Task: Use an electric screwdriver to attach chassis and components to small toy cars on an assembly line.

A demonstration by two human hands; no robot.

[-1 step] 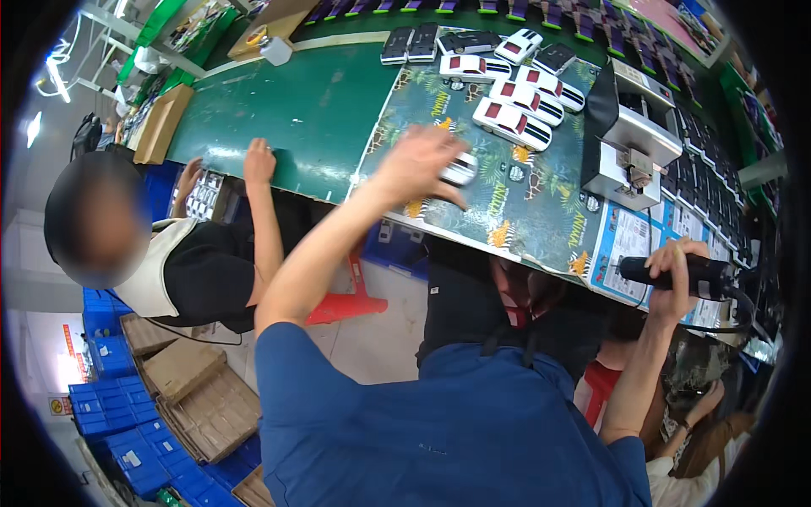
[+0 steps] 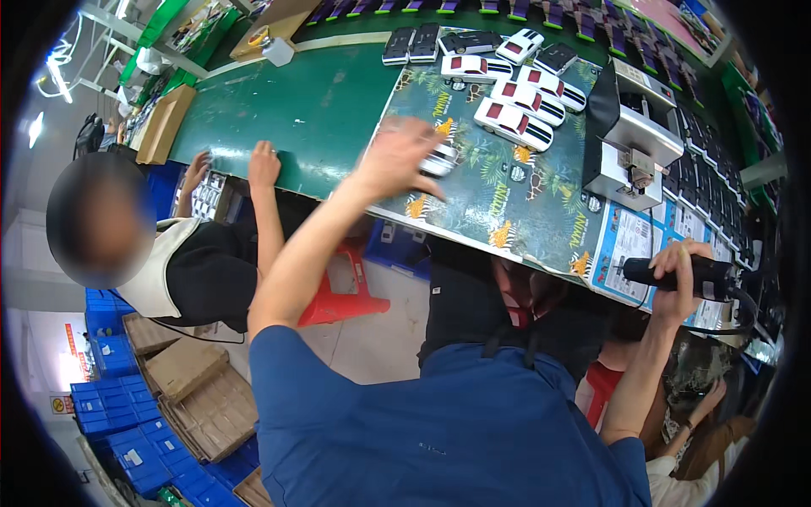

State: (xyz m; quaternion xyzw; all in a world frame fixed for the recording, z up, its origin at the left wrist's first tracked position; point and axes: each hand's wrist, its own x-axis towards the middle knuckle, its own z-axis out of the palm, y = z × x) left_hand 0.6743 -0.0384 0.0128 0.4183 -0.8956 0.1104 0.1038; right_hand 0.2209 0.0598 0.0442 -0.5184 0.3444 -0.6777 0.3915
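Note:
My left hand (image 2: 395,162), a little blurred, is curled over a white toy car (image 2: 440,160) at the left part of the patterned mat; the hand covers most of the car. In my right hand (image 2: 676,264) is a black electric screwdriver (image 2: 708,279), lying sideways above the printed sheets at the mat's right end, its tip toward the left. Beyond the left hand, several white toy cars (image 2: 514,123) with black stripes and red windows stand on the mat. Black toy car bases (image 2: 410,46) lie behind them.
A grey metal fixture (image 2: 629,169) stands right of the mat, with rows of black car parts (image 2: 701,169) beyond it. At the left a co-worker's hand (image 2: 264,164) rests at the edge of the green table (image 2: 253,110). A small white bottle (image 2: 277,52) stands at the back.
My left hand has moved left across the mat, and the white toy car has shifted left with it. My right hand and the screwdriver stay almost in place.

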